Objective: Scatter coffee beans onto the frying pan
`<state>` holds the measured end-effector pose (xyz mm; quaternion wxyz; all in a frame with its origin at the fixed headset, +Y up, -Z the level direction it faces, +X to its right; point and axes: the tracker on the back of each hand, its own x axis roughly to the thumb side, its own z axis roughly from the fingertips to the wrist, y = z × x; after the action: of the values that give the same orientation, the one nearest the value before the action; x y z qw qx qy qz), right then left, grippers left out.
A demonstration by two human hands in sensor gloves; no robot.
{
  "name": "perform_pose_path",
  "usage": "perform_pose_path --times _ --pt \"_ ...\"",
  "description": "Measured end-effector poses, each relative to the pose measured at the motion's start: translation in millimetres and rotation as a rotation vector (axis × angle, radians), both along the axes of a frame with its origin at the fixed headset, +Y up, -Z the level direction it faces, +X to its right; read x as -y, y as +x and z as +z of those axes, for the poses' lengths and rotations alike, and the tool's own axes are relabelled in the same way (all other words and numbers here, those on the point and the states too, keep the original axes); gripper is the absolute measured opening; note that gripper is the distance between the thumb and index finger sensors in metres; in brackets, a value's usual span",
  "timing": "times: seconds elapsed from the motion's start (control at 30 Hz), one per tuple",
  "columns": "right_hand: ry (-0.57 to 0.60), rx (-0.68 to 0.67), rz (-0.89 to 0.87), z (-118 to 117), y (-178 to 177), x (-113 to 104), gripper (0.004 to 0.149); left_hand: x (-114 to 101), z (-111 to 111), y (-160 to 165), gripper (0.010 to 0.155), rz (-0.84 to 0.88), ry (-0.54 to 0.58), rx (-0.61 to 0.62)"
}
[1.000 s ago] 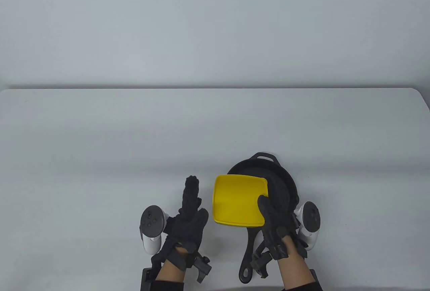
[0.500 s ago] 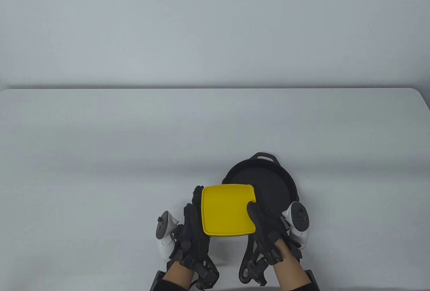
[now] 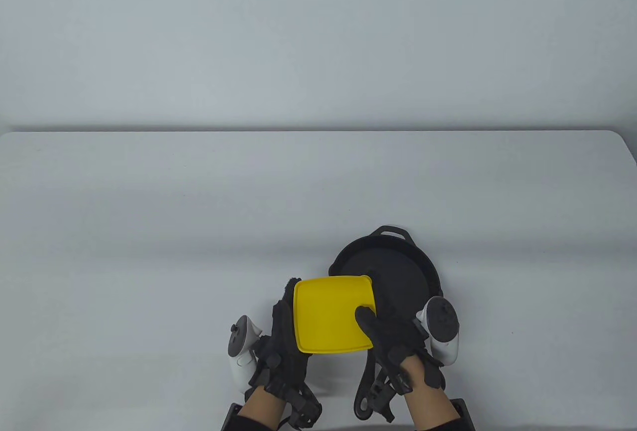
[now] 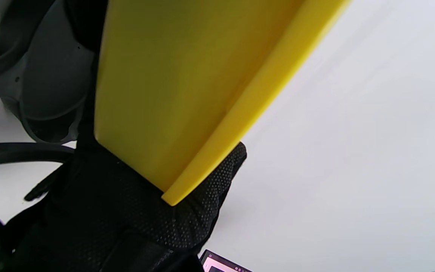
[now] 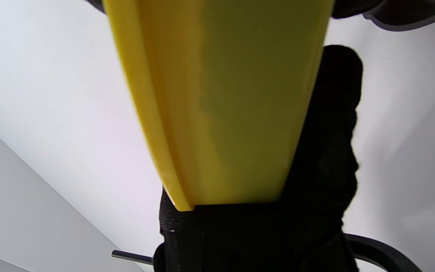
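A yellow square container point(image 3: 331, 314) with its lid on is held above the table, between my hands, over the left edge of the black frying pan point(image 3: 398, 271). My right hand point(image 3: 385, 339) grips its right front corner with the thumb on the lid. My left hand point(image 3: 283, 334) holds its left side, fingers reaching along the far edge. In the left wrist view the container point(image 4: 187, 75) rests against my gloved left palm point(image 4: 134, 211). In the right wrist view the container point(image 5: 232, 105) lies against my right glove point(image 5: 327, 151). No coffee beans show.
The pan's long handle point(image 3: 366, 391) points toward me, under my right hand, and a small loop handle point(image 3: 393, 232) sits on its far side. The grey table point(image 3: 199, 227) stretches far left, right and behind the pan.
My right hand has carried the container left and toward me, off the middle of the pan. My left hand has moved right and taken hold of its left side.
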<state>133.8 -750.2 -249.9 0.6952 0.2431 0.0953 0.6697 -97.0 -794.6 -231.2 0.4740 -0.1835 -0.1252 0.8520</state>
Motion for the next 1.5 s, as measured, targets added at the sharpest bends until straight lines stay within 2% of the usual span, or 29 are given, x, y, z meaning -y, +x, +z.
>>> perform_pose_path --times 0.37,0.5,0.67,0.87,0.93,1.03,1.17,1.2,1.27,1.3,1.33,1.4,1.43,1.5 --pt "0.024 -0.001 -0.065 -0.2 4.8 -4.2 0.07 -1.3 2.0 1.7 0.089 0.001 -0.021 0.033" --pt "0.039 0.008 -0.041 -0.4 5.6 -5.6 0.05 0.9 2.2 1.4 0.091 0.01 -0.05 0.036" --pt "0.001 -0.021 -0.1 -1.8 4.9 -0.7 0.041 2.6 2.7 1.8 0.092 0.008 -0.101 0.062" --pt "-0.06 -0.019 -0.145 -3.4 5.0 2.6 0.041 -0.3 1.3 -2.0 0.09 -0.055 -0.161 0.095" --pt "-0.066 -0.027 -0.171 -5.9 8.0 0.6 0.043 -2.1 1.4 -1.7 0.086 -0.033 -0.176 0.066" --pt "-0.04 0.07 -0.299 -8.4 24.1 -15.1 0.046 -2.0 1.7 -4.0 0.082 -0.053 -0.167 0.015" --pt "0.026 0.272 -0.379 -23.5 70.8 -46.0 0.055 -1.8 0.8 -12.4 0.082 -0.135 -0.16 -0.05" --pt "0.036 0.3 -0.351 -26.2 82.2 -52.0 0.057 -1.4 0.7 -13.8 0.082 -0.14 -0.163 -0.061" --pt "0.087 0.441 -0.212 -29.2 114.0 -65.6 0.058 -0.4 0.5 -16.4 0.082 -0.132 -0.176 -0.078" --pt "0.069 0.582 -0.072 -29.4 131.6 -67.8 0.058 -0.2 0.3 -17.2 0.083 -0.123 -0.179 -0.086" --pt "0.053 0.661 0.018 -30.7 142.9 -67.8 0.058 -0.2 0.4 -17.5 0.083 -0.119 -0.18 -0.091" --pt "-0.002 0.761 0.238 -31.2 168.3 -62.2 0.058 -0.4 0.4 -17.9 0.083 -0.117 -0.179 -0.091" --pt "-0.078 0.81 0.352 -30.0 182.3 -54.9 0.058 0.0 0.4 -17.8 0.083 -0.117 -0.18 -0.09" --pt "-0.2 0.821 0.441 -29.7 200.4 -38.3 0.058 0.4 0.4 -17.2 0.083 -0.115 -0.182 -0.086"
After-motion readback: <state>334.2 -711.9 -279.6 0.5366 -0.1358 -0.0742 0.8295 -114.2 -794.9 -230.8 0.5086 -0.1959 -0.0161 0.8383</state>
